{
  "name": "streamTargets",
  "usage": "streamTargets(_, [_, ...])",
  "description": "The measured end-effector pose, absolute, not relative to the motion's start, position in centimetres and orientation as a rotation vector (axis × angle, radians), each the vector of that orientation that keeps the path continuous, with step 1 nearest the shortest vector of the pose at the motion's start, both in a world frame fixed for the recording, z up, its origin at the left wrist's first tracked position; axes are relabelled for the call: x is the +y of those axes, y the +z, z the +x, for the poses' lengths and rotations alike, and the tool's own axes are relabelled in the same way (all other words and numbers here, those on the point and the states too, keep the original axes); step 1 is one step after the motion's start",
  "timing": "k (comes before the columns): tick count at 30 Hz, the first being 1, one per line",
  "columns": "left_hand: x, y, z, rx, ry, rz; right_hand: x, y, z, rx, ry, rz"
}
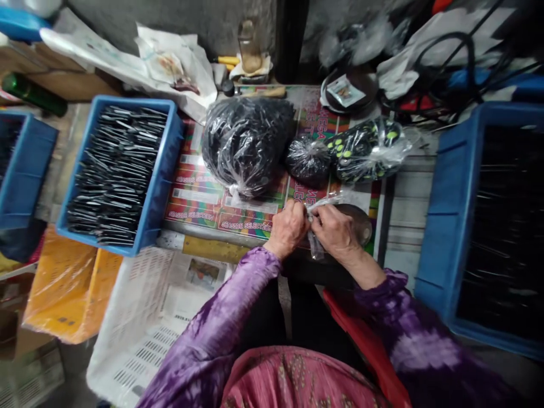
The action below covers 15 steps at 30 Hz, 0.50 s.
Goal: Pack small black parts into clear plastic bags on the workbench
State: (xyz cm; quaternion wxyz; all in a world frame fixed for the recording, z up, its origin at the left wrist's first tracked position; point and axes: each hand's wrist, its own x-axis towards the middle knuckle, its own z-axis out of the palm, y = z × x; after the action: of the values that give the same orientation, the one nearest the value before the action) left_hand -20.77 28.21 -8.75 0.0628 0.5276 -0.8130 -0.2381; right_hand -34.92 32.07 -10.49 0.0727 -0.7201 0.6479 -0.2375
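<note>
My left hand (289, 228) and my right hand (335, 231) sit close together, knuckles up, just a narrow gap between. Left fingers curled in, no spread, tips pinched on a clear plastic bag (315, 248). Right fingers bent too, thumb side toward the left hand, clamped on the same plastic. Exact fingertip contact partly hidden by my knuckles, can't tell which fingers press hardest. The bag is right between my fingers: one crumpled end sticks out beyond them, up and to the right, another part hangs below, toward my body. Can't make out any contents.

Just right of my right fingers, partly behind the hand: a dull round disc (361, 224). Beyond my fingers, near: a small knotted bag of black pieces (309, 161). Past it to the right, a bag of black pieces with yellow-green spots (369, 152). Beyond and left of my left fingers, a large tied bag of black pieces (249, 141). Under these bags, a printed sheet (198, 218). Well left of my fingers, a blue crate (156, 198) full of thin black pieces (119, 175); well right, another blue crate (442, 226), dark inside.
</note>
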Motion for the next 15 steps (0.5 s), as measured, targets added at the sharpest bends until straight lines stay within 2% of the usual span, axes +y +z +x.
streamTargets(6, [28.3,-8.7,-20.7,-2.462,-0.682,1.662,31.9,-9.5,-35.9,1.809,-0.733,-2.035])
streamTargets(11, [27.9,-9.0,-20.6,-2.352,-0.68,1.783,32.0,-9.3,-36.3,1.707,-0.89,-1.767])
streamTargets(15, [27.6,-8.8,-19.8,-2.305,-0.736,1.629,32.1,-9.7,-36.3,1.682,-1.023,-1.63])
